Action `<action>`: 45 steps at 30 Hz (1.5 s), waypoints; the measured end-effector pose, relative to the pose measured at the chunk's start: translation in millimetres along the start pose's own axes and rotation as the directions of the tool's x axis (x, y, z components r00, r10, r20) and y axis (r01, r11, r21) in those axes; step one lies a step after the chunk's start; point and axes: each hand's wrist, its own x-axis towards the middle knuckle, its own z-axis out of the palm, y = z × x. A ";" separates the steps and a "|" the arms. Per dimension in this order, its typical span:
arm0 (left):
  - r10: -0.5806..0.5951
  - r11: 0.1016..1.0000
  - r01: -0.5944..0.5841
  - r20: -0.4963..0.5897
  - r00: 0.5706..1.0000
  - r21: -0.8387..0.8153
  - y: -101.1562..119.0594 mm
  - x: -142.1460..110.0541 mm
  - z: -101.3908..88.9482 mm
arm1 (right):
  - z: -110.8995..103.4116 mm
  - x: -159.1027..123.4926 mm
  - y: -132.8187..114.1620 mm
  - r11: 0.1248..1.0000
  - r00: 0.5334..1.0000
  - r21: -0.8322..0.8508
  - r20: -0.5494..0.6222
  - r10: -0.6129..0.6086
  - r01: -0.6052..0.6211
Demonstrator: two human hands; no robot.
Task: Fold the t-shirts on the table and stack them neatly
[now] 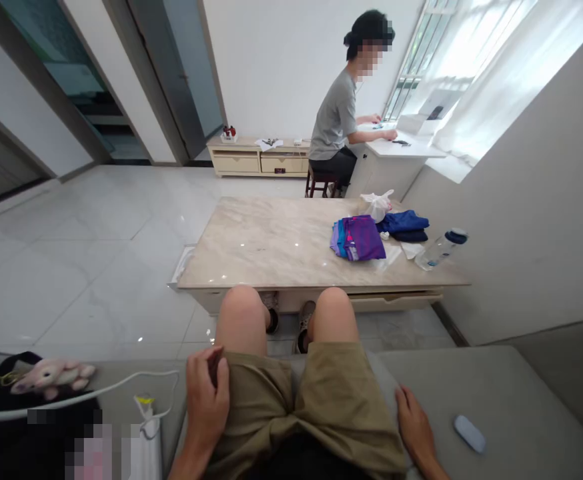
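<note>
My left hand (206, 397) rests against the left leg of my khaki shorts (341, 393). Its fingers are loosely bent, the thumb stands apart, and nothing is held. On the other side my right hand (415, 423) lies on the grey sofa (511, 387) beside my right thigh, its fingers extended and holding nothing. To the right of that hand is a small pale blue oval case (469, 433). Left of my left hand, a white cable (121, 381) runs over the sofa, near a pink plush toy (54, 379).
A marble-topped table (256, 247) stands before my knees. It bears folded purple clothing (364, 238), dark blue clothing (405, 223), a white plastic bag (377, 203) and a clear water bottle (441, 249). Beyond, a person (335, 117) sits at a white desk (396, 148).
</note>
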 end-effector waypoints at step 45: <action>0.188 0.975 -0.092 0.532 0.826 -0.201 83.2 301.4 220.1 | 29.0 231.2 -568.8 0.552 0.607 0.272 -0.486 -0.628 0.788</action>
